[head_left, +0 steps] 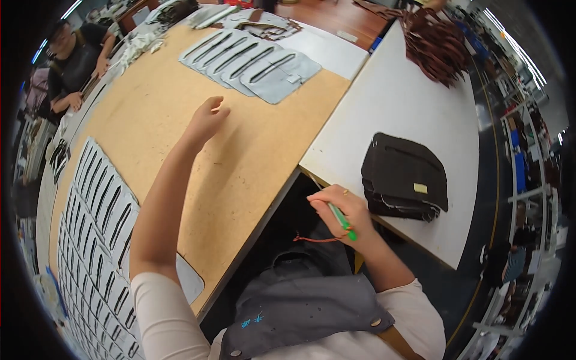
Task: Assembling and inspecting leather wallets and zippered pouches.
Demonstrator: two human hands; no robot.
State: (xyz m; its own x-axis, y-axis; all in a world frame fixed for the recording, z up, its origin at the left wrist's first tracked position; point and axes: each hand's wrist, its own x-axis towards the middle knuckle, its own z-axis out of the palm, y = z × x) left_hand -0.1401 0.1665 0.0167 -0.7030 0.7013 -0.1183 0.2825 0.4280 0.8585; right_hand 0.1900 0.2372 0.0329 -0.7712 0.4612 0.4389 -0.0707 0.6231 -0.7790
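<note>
My left hand [210, 120] is held over the tan board, its fingers loosely bent and the thumb apart, with nothing in it. Just beyond it lies a fanned row of light grey flat pieces [282, 87], each with a long dark-edged slot. In my right hand [348, 213], near the gap between the two tables, is a slim green-handled tool [340, 217]. A thin shaft seems to stick out ahead of the fingers; the kind of tip is too small to tell. Right of this hand sits a stack of dark brown pieces [405, 171] with a small yellow label.
Many more slotted grey pieces [99, 234] overlap along the left of the tan board [240, 168]. A bundle of reddish-brown strips [435, 48] lies on the far end of the white table [384, 102]. Another person [78, 63] works at the far left. Shelving [522, 156] stands at right.
</note>
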